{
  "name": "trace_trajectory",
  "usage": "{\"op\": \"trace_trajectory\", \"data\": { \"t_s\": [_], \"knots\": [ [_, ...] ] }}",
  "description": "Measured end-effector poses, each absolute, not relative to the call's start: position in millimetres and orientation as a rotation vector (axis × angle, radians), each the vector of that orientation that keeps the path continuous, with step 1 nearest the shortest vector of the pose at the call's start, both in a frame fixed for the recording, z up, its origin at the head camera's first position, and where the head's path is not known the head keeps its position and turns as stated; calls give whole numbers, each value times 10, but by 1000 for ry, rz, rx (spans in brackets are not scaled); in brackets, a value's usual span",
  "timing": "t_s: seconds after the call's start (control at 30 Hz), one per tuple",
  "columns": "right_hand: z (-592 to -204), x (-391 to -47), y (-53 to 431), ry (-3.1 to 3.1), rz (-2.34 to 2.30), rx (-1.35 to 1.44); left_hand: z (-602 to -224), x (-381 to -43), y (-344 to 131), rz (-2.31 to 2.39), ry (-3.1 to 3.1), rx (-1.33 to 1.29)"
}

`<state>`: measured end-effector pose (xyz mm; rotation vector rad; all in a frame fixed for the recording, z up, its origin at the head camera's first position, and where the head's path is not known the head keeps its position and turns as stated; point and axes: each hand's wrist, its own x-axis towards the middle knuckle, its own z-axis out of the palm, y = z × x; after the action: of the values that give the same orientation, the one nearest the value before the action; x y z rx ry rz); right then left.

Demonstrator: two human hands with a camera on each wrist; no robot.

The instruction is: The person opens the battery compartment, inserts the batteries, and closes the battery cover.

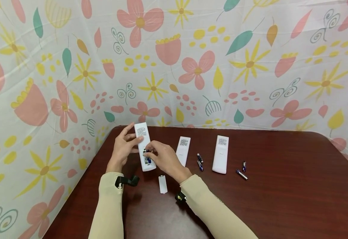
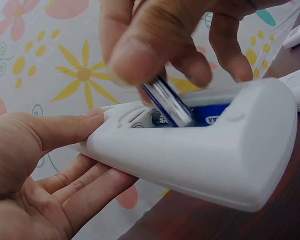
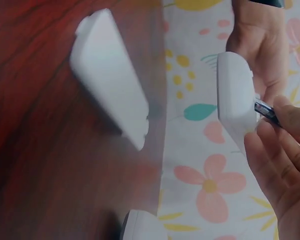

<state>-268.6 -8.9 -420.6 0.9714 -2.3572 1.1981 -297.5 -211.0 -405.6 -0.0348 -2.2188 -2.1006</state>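
My left hand (image 1: pixel 120 152) holds a white remote control (image 1: pixel 141 132) up over the table's left side, back facing me, thumb on its edge and fingers behind. Its battery compartment is uncovered. Between thumb and fingers, my right hand (image 1: pixel 166 161) pinches a blue and silver battery (image 2: pixel 170 104), tilted with its lower end in the compartment. Another blue battery (image 2: pixel 210 114) lies inside the compartment, partly hidden by the pinched one. On the table below the remote lies its white battery cover (image 1: pixel 163 184), also large in the right wrist view.
Two more white remotes, a middle one (image 1: pixel 183 147) and a right one (image 1: pixel 220 154), lie back up on the dark wooden table (image 1: pixel 281 199). Beside each lie two loose batteries, such as a silver-blue battery (image 1: pixel 241 174). A flowered cloth (image 1: pixel 174 66) hangs behind and left.
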Motion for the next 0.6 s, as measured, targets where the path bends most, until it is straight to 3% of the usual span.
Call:
{"op": "trace_trajectory", "data": {
  "t_s": [0.6],
  "knots": [
    [-4261,-2706,-73,-2367,1060,1016,-4071,-2985,-2102,-2107,-2224,-44]
  ]
}}
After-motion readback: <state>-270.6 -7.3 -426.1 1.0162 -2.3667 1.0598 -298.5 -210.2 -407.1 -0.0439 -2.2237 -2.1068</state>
